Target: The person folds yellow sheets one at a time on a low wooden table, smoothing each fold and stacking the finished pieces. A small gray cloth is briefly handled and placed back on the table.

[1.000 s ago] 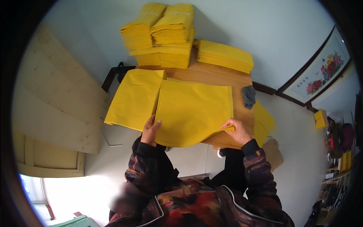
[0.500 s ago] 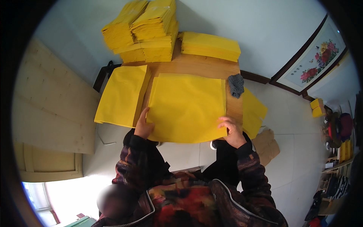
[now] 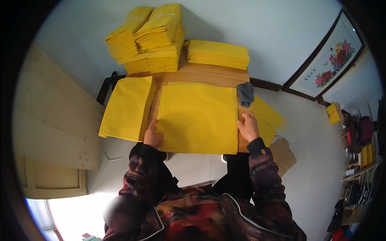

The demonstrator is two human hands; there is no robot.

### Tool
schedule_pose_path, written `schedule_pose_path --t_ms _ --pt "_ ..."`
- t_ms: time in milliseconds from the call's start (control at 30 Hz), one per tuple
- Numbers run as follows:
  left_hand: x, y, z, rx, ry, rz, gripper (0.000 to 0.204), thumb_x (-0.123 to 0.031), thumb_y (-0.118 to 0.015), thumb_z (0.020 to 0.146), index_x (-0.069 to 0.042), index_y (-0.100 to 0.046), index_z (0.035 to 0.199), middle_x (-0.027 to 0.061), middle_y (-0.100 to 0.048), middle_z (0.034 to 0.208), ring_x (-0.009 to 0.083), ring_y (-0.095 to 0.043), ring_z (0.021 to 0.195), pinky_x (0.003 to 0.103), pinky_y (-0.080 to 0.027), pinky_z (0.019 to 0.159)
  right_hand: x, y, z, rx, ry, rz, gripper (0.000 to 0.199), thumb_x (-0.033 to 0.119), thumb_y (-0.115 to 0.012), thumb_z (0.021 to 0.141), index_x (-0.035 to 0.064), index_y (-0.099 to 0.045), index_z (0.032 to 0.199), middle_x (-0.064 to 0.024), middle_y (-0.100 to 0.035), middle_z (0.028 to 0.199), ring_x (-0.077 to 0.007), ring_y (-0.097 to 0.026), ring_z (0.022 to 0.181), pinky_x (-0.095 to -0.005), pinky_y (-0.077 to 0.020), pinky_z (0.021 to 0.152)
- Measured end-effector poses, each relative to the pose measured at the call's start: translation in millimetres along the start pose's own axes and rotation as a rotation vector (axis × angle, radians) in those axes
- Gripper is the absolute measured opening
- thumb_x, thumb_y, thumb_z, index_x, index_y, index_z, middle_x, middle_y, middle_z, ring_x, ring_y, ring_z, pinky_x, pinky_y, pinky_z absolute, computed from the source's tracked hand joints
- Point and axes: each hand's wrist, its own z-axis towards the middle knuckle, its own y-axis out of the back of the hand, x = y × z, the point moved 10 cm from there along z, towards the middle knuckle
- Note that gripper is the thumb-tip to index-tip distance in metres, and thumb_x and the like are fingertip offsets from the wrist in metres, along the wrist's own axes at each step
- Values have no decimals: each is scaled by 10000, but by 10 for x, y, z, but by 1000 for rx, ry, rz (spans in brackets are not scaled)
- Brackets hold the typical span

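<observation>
Broad yellow sheets point(image 3: 199, 120), apparently paper or thin cloth, lie flat in front of me at the table's near edge, with a second layer peeking out at the far side. My left hand point(image 3: 153, 136) is curled against their left edge. Against the right edge rest the bent fingers of my right hand point(image 3: 248, 127); the fingertips are partly hidden. To the left lies a thick stack of yellow sheets point(image 3: 126, 106), slightly askew. A crumpled grey knitted cloth point(image 3: 245, 94) sits just beyond my right hand.
Tall bundles of folded yellow pieces point(image 3: 157, 36) stand at the table's back left, beside a lower yellow stack point(image 3: 218, 54). More yellow sheets point(image 3: 265, 116) and brown paper point(image 3: 282, 156) are right of the wooden table point(image 3: 193, 74). A framed flower picture point(image 3: 327, 66) leans at the wall.
My right hand has moved from the near right corner farther up the right edge. The sheets' near edge, bowed before, now lies straighter. My left hand stays at the left edge.
</observation>
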Motion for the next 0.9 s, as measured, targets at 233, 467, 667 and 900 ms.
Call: schedule_pose_path --t_ms 233,467,667,900 --pt "-51 121 -9 -37 0 264 386 -168 -643 720 -20 -612 1075 202 -586 960 378 -590 896 417 -488 788 7 -188 385 18 -89 -56 210 182 -725 721 -6 -639 680 -206 -618 806 -385 -579 862 -471 -459 758" --pt "-207 208 -38 -175 171 322 255 -244 -699 729 -37 -609 847 141 -541 906 318 -577 845 400 -482 729 1 -213 331 -12 -113 -23 197 133 -695 788 -21 -580 741 -164 -535 1039 -356 -506 1027 -454 -437 891" --pt "-209 220 -8 -200 192 314 202 -232 -683 743 -55 -591 764 139 -549 916 327 -584 852 413 -484 724 33 -134 318 -70 -113 -9 153 101 -678 804 -22 -594 773 -163 -557 1006 -339 -526 988 -437 -441 883" --pt "-291 257 17 -252 64 281 137 -170 -646 758 -43 -597 772 162 -576 896 340 -591 855 429 -492 728 -23 -128 363 -122 -109 54 134 75 -668 795 -23 -589 749 -164 -589 933 -336 -551 930 -420 -454 840"
